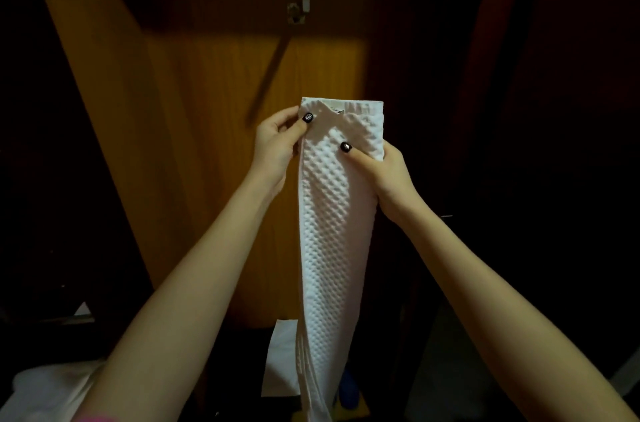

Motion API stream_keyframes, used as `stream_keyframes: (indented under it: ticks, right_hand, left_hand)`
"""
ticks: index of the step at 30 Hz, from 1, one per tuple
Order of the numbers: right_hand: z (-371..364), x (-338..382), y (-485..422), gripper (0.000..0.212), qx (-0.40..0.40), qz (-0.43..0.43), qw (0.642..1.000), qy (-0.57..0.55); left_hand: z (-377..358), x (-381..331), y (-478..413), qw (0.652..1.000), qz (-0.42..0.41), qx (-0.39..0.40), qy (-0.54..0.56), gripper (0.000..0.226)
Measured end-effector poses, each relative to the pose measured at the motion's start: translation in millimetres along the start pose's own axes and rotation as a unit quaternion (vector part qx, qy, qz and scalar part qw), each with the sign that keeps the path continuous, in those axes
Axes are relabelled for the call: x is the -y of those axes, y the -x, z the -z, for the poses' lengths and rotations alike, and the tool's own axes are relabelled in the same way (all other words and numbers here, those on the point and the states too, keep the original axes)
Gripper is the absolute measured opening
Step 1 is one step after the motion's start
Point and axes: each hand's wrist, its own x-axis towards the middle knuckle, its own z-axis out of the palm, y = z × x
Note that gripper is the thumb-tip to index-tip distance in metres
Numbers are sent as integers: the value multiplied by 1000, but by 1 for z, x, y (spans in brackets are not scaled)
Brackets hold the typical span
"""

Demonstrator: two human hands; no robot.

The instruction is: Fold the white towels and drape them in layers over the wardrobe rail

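Dim wardrobe boards (pixel 214 144) of orange-brown wood fill my view, lit in the middle and black toward both sides. High on the back board sits a small metal bracket (pixel 298 8), and a thin bar (pixel 268 79) slants down from it to the left; I cannot tell whether it is a rail or a shadow. In front of the boards I see the white towel (pixel 334 231), dimpled and folded into a long narrow strip, held up in the air and hanging straight down. My left hand (pixel 277 141) pinches its top left corner, thumb on the front and fingers behind. My right hand (pixel 386 172) grips the right edge a little lower, thumb pressed on the front face. Behind the strip's lower end lies a white folded cloth (pixel 280 359), and a heap of white fabric (pixel 52 387) shows at the bottom left corner.
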Motion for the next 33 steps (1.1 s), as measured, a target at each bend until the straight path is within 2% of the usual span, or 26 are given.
stream_keyframes:
  ticks: [2, 4, 6, 10, 12, 16, 19, 22, 24, 27, 29, 31, 33]
  right_hand:
    - [-3, 4, -5, 16, -11, 10, 1000, -12]
    - [-3, 8, -11, 18, -25, 17, 999, -19]
    - [-2, 11, -19, 19, -37, 23, 999, -22]
    - [4, 14, -29, 18, -37, 12, 999, -25]
    - [8, 15, -31, 17, -26, 4, 999, -22]
    - [22, 15, -32, 10, 1, -11, 1000, -12]
    - [27, 15, -33, 13, 14, -32, 999, -24]
    - [31, 16, -34, 18, 24, -54, 997, -40]
    - [37, 19, -35, 23, 34, -66, 996, -42]
    - [47, 27, -33, 26, 52, -93, 993, -51]
    - [53, 31, -32, 24, 62, -111, 990, -68]
    - [58, 34, -32, 26, 74, -118, 988, -69]
    - [62, 39, -33, 28, 80, -114, 989, -48]
  left_hand:
    - [5, 6, 0, 994, -57, -20, -87, 26]
    - [8, 24, 18, 987, -69, -44, -140, 31]
    - [10, 54, 44, 988, -51, -35, -144, 28]
    - [12, 99, 88, 987, 34, 32, -156, 19]
    - [14, 107, 95, 986, 91, 42, -135, 17]
    - [23, 110, 102, 976, 181, 110, -52, 38]
    - [15, 111, 108, 955, 226, 191, 16, 25]
    - [-5, 109, 113, 952, 205, 226, -8, 33]
    - [-12, 107, 112, 966, 155, 206, -27, 21]
    - [-8, 115, 101, 978, 96, 162, -91, 19]
    - [-7, 111, 99, 972, 110, 187, -94, 9]
    - [-11, 111, 101, 969, 118, 206, -67, 9]
    - [-15, 106, 104, 976, 98, 190, -43, 8]
